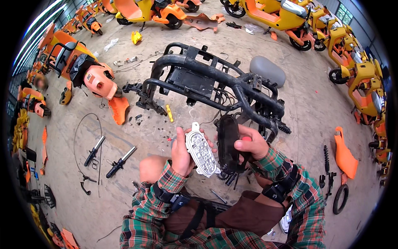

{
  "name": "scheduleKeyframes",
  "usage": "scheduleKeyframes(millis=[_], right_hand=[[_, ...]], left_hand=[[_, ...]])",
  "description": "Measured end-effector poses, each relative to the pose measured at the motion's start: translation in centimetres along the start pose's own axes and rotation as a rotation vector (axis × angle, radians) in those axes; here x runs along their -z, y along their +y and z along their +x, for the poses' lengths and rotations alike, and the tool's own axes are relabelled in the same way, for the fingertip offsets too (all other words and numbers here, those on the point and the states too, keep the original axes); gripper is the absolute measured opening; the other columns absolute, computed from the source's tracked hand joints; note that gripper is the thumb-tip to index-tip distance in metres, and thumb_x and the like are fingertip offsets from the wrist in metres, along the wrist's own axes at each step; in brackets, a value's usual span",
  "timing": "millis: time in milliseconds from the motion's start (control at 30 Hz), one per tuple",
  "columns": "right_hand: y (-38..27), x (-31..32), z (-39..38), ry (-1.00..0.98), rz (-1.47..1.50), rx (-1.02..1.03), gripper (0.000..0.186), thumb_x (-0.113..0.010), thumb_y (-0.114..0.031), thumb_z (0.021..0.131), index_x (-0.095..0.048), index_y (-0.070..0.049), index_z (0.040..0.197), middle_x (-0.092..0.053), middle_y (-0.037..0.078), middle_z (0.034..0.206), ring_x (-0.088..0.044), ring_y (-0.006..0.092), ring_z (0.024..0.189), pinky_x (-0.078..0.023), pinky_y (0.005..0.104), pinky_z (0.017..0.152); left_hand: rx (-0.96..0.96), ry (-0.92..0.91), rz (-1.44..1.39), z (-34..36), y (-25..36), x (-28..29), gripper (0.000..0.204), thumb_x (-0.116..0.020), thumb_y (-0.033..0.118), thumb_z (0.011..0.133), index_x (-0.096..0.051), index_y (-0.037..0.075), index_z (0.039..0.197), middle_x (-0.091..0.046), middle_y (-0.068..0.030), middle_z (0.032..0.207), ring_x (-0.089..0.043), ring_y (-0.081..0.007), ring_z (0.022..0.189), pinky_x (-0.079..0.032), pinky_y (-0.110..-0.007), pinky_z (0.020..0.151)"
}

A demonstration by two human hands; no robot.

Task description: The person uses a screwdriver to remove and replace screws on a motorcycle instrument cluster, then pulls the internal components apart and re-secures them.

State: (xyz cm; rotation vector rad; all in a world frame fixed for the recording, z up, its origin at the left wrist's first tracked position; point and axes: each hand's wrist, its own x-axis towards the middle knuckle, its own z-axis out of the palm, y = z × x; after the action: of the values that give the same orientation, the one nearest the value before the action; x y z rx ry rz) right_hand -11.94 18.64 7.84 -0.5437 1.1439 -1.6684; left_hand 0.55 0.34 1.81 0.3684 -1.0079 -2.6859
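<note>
Nearest, between green-and-orange plaid sleeves and above the brown cloth over the lap, two long oval parts are held up side by side. The left hand is curled around a white plastic housing with a silvery, faceted inside, thumb along its left edge and fingertips showing past its right. The right hand has its thumb bent over a dark, smooth oval shell, its fingers mostly hidden behind; a small red piece shows beside that thumb, its kind unclear. The shell lies just right of the housing, their long axes nearly parallel and pointing away from the body; whether their near ends touch I cannot tell. Under them spreads a scuffed concrete floor, with two black-and-silver tubular struts to the left and a curved orange plastic panel to the right. Just beyond the hands rests a black tubular metal frame, a grey rounded cover behind it. Farther off, orange and yellow scooters line the hall.
</note>
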Motion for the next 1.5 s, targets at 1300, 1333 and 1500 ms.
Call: scheduleKeyframes(millis=[1300,1333,1500], right_hand=[[1.5,1.6,1.5,0.020,0.059,-0.039,0.049,-0.054,-0.024,0.092,-0.048,0.007,0.129,-0.065,0.023,0.115,-0.056,0.0099,0.048,-0.046,0.0207,0.042],[1.5,1.3,1.5,0.055,0.083,-0.048,0.045,-0.055,-0.025,0.092,-0.051,0.006,0.126,-0.069,0.018,0.099,-0.056,0.0102,0.046,-0.045,0.0207,0.041],[2.4,2.3,1.3,0.164,0.021,-0.152,0.054,-0.061,-0.027,0.092,-0.049,0.007,0.132,-0.066,0.011,0.074,-0.058,0.0150,0.047,-0.044,0.0276,0.041]], left_hand=[[0.349,-0.023,0.086,-0.6,0.8,-0.1,0.079,-0.026,0.065,0.098,-0.054,-0.006,0.120,-0.065,-0.0163,0.090,-0.070,-0.0289,0.071,-0.063,-0.048,0.063],[0.365,-0.014,0.095,-0.7,0.9,-0.3,0.080,-0.027,0.065,0.098,-0.054,-0.006,0.121,-0.065,-0.0160,0.086,-0.070,-0.0290,0.071,-0.063,-0.047,0.063],[0.421,-0.158,0.144,-0.6,1.0,0.3,0.079,-0.027,0.062,0.100,-0.052,-0.008,0.128,-0.067,-0.0162,0.085,-0.071,-0.0280,0.075,-0.063,-0.046,0.069]])
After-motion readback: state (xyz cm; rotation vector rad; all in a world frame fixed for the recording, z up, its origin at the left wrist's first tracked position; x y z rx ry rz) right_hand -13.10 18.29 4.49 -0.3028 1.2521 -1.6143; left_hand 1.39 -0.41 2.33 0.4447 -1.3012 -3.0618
